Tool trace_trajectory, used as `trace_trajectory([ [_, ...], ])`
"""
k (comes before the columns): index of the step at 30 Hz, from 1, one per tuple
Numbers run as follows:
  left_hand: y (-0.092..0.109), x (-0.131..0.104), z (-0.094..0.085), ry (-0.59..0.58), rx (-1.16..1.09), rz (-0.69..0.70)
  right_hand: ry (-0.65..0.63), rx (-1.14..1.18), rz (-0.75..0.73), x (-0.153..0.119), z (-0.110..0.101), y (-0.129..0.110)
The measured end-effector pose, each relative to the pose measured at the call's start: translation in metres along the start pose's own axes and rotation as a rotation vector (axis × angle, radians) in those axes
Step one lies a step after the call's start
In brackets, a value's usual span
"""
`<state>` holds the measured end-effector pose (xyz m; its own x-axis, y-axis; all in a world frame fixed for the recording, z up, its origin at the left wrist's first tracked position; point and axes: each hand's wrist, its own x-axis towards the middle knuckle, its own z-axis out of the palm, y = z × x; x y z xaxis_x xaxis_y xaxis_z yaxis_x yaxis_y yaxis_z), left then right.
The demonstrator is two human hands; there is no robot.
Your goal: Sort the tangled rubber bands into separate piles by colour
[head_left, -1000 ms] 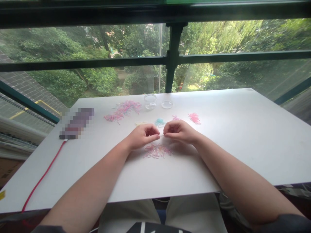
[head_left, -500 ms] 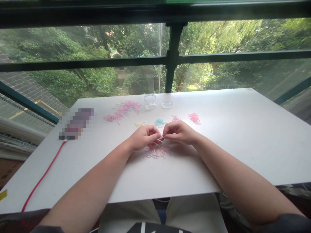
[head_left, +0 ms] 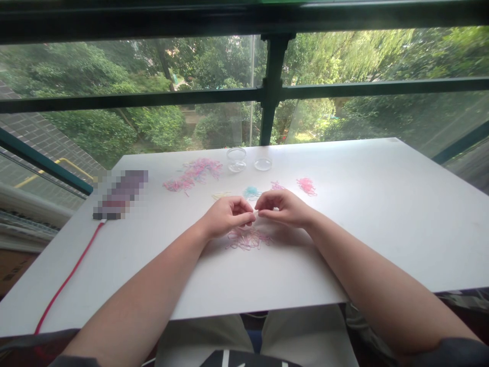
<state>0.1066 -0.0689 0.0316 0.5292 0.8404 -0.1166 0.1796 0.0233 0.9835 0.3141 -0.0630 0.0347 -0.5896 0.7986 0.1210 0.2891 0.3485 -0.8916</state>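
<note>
My left hand is closed in a pinch above the white table. Facing it, my right hand pinches too, the fingertips of both almost meeting. A small pale rubber band shows between them, mostly hidden by the fingers. Just below the hands lies a loose pile of pink and purplish rubber bands. Beyond the hands are small heaps: yellowish bands, blue bands, pinkish-purple bands and bright pink bands.
A larger mixed heap of bands spreads at the back left. Near the far edge stand a clear round container and a shallow clear dish. On the left, a blurred-out device has a red cable running off the table.
My fingertips have shifted slightly, and the pale loop that hung below them is now mostly hidden. The heaps on the table look the same.
</note>
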Motion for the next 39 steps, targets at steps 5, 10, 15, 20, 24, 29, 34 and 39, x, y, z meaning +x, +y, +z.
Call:
trace_trajectory([
  [5,-0.001,0.0,-0.001,-0.002,0.045,0.04,0.002,-0.03,-0.001,0.0,-0.001,0.0],
  [10,-0.002,0.0,-0.003,-0.013,0.07,0.078,0.004,-0.036,-0.014,0.0,-0.003,0.001],
  [15,-0.001,0.001,-0.003,-0.016,0.077,0.091,0.052,0.011,-0.013,-0.002,-0.008,0.003],
  [20,-0.003,0.001,-0.003,0.012,0.087,0.112,-0.007,0.084,0.021,-0.003,-0.011,0.003],
  [24,-0.004,0.002,-0.003,0.022,0.116,0.128,-0.026,0.089,0.035,-0.003,-0.011,0.003],
  [29,-0.004,0.002,-0.003,0.068,0.114,0.131,-0.055,0.099,0.041,-0.004,-0.012,0.002],
  [34,-0.002,0.002,-0.003,0.101,0.099,0.104,-0.129,0.055,0.057,-0.004,-0.009,-0.002],
  [39,-0.002,0.002,-0.001,0.059,0.043,0.066,-0.015,-0.001,0.026,-0.001,0.0,-0.001],
])
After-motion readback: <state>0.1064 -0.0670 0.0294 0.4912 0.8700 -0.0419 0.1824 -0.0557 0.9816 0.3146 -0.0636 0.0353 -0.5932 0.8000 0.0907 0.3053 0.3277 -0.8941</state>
